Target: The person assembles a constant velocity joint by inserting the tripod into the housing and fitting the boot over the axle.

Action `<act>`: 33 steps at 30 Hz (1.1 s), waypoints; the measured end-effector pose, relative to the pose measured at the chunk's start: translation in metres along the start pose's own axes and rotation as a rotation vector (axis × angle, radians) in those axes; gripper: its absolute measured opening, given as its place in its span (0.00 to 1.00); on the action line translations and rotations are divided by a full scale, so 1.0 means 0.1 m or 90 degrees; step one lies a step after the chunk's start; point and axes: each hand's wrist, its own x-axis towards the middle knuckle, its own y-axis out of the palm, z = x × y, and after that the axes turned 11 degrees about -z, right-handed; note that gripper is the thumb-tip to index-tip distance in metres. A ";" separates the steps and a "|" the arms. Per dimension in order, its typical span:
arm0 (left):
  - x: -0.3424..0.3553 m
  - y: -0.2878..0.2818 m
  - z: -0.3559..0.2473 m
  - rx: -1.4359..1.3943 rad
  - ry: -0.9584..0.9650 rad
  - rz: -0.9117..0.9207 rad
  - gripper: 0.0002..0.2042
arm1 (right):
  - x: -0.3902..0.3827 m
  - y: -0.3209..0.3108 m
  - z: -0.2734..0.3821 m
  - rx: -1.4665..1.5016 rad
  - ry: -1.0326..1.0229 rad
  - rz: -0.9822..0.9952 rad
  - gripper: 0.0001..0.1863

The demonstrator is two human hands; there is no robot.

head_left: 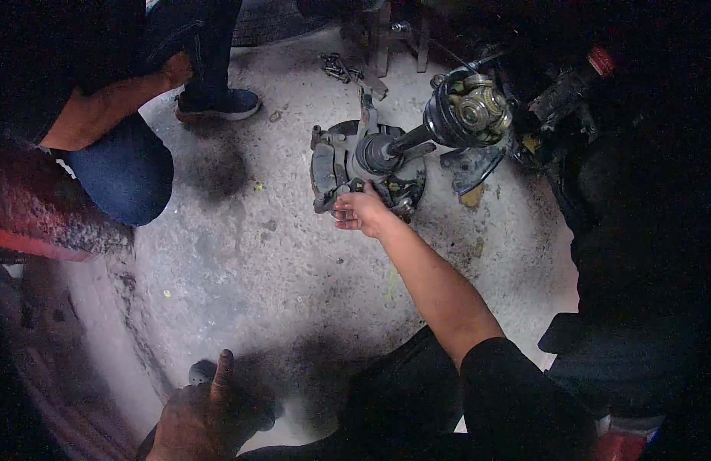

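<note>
Basically, right hand point(361, 213) is nearer — fingers loosely spread at the near edge of the brake hub assembly point(323, 170) on the floor point(271, 269); axle shaft point(408, 141) slants up-right from its middle. Left hand point(206, 415) well apart, lower left — grip too dark to tell.

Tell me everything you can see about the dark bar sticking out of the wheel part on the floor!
The bar looks metal and dirty. Its lower end meets a ribbed black boot at the wheel part. It slants up and right in the picture, to a wide dark end around a brassy, knobbly joint. The right hand isn't on it. I can't tell what props up that wide end.
</note>
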 end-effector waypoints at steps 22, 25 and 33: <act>-0.01 0.02 0.00 -0.015 0.000 -0.006 0.38 | 0.15 -0.04 -0.12 0.006 0.011 -0.006 0.60; 0.00 0.02 0.00 -0.017 0.000 -0.008 0.38 | 0.14 -0.04 -0.11 0.011 0.009 -0.007 0.60; 0.01 0.03 -0.04 -0.018 -0.005 -0.011 0.38 | 0.16 -0.05 -0.11 0.013 0.017 -0.006 0.60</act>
